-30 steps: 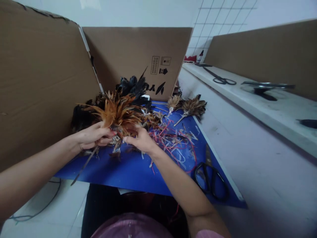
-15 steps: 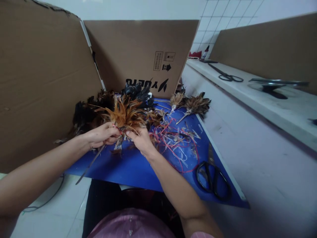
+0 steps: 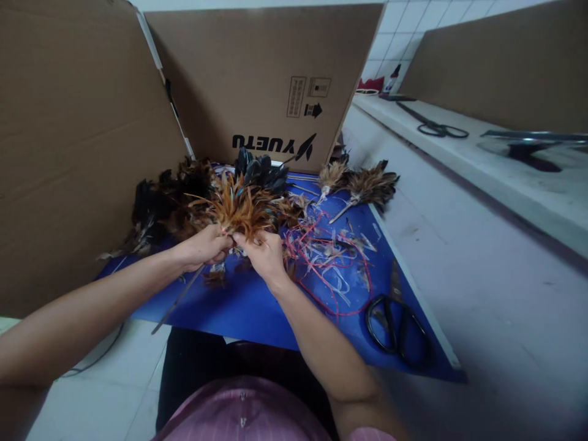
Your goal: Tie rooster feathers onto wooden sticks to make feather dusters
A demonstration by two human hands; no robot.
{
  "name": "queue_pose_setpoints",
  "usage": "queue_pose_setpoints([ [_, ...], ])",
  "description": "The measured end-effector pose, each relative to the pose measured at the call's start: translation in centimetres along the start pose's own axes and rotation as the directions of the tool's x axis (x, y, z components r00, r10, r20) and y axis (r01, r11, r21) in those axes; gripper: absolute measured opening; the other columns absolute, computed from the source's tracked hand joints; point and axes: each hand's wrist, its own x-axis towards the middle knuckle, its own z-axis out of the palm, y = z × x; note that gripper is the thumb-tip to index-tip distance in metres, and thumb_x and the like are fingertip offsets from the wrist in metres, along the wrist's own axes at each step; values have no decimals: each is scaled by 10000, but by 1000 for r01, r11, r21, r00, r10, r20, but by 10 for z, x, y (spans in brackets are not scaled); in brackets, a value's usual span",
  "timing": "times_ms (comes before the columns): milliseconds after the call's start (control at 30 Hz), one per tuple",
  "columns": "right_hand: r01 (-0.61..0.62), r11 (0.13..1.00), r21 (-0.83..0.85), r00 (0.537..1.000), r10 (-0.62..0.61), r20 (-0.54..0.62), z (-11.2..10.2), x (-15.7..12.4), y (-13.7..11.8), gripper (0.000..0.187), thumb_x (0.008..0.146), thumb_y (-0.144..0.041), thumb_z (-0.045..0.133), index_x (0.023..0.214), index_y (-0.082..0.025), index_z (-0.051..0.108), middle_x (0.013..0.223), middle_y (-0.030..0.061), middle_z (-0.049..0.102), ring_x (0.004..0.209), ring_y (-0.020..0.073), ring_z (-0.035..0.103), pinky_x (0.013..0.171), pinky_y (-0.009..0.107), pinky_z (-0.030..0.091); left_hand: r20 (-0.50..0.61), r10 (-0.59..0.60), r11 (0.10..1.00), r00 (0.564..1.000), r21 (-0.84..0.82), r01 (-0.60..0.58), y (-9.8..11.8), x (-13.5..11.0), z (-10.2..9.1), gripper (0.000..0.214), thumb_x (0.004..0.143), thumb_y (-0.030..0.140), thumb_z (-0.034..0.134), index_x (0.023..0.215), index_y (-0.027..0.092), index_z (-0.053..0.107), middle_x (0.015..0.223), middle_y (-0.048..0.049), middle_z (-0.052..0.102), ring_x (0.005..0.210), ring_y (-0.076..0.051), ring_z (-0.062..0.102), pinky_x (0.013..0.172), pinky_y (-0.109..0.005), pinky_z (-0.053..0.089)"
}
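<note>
An orange-brown feather duster (image 3: 241, 205) fans upward between my hands over the blue tabletop (image 3: 220, 312). My left hand (image 3: 209, 246) is closed round its base, and its thin stick (image 3: 179, 300) slants down toward the table's front edge. My right hand (image 3: 264, 250) pinches at the bottom of the feathers from the other side, thumb close to the left fingers. A bit of red string (image 3: 225, 231) shows at the binding by the left fingers. Exactly what the right fingertips grip is partly hidden by feathers.
Dark feathers (image 3: 151, 211) are heaped at left. Tangled red string (image 3: 316, 263) and clear strips lie right of my hands, near black-handled scissors (image 3: 397, 331). Two feather dusters (image 3: 372, 185) rest at the back right. Cardboard panels (image 3: 220, 79) stand behind and left; a ledge (image 3: 468, 147) holds more scissors (image 3: 441, 130).
The view has tilted down slightly. The feathers stand more upright and spread more evenly, and my hands have moved closer together at the base.
</note>
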Motion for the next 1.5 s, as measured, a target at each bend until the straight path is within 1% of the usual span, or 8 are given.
queue_pose_setpoints([
  [267, 71, 992, -101, 994, -79, -79, 4, -4, 0, 291, 791, -314, 576, 527, -197, 534, 538, -10, 567, 554, 124, 514, 601, 240, 412, -102, 194, 949, 976, 270, -161, -2, 11, 13, 191, 751, 172, 441, 571, 201, 382, 412, 67, 320, 365, -73, 299, 360, -179, 239],
  [467, 92, 995, -32, 996, -93, -5, 1, -5, 5, 246, 861, -346, 506, 721, -227, 670, 760, 16, 712, 773, 172, 652, 780, 261, 465, -148, 345, 673, 927, 727, -135, 2, 23, 13, 198, 768, 153, 427, 654, 169, 588, 651, -38, 638, 754, -187, 642, 678, -242, 494],
  [633, 74, 988, -135, 995, -83, -61, -3, -2, 7, 364, 838, -446, 541, 564, -211, 589, 570, 2, 607, 600, 146, 551, 641, 255, 418, -167, 344, 590, 924, 804, -74, 2, 33, 19, 203, 795, 137, 447, 848, 158, 642, 884, -110, 709, 973, -234, 665, 813, -264, 492],
  [833, -38, 988, -148, 991, 19, -129, -7, 7, 19, 447, 805, -418, 555, 436, -207, 416, 430, -36, 418, 481, 112, 421, 511, 244, 298, -174, 334, 455, 926, 891, 3, 4, 35, 36, 270, 875, 140, 362, 1053, 84, 558, 945, -200, 691, 955, -260, 680, 815, -328, 507],
  [1067, -36, 981, -190, 990, 9, -138, -12, 16, 28, 257, 835, -277, 504, 611, -205, 607, 649, 27, 656, 670, 165, 604, 678, 261, 433, -240, 326, 310, 914, 941, 137, 21, 33, 58, 256, 879, 88, 323, 1083, 72, 478, 911, -233, 686, 907, -317, 697, 757, -391, 526],
  [1200, -6, 993, -114, 988, -12, -153, -15, 23, 33, 272, 883, -379, 467, 765, -229, 660, 829, 40, 710, 827, 170, 635, 788, 268, 462, -252, 348, 256, 903, 952, 167, 30, 36, 69, 258, 912, 114, 287, 1091, 74, 468, 948, -234, 679, 948, -323, 688, 770, -403, 531],
  [1367, -47, 999, -6, 984, 45, -175, -16, 28, 39, 362, 869, -436, 465, 650, -206, 640, 694, 25, 660, 774, 171, 618, 709, 251, 466, -225, 391, 157, 893, 972, 176, 35, 33, 75, 287, 924, 128, 253, 1107, 64, 464, 934, -217, 677, 936, -323, 689, 751, -404, 538],
  [1500, -62, 991, 120, 972, 87, -217, -17, 27, 34, 342, 849, -433, 486, 676, -190, 653, 701, 19, 658, 750, 160, 598, 694, 243, 458, -172, 412, 160, 895, 981, 115, 38, 30, 75, 256, 917, 153, 282, 1084, 77, 461, 961, -214, 668, 908, -334, 690, 725, -415, 540],
])
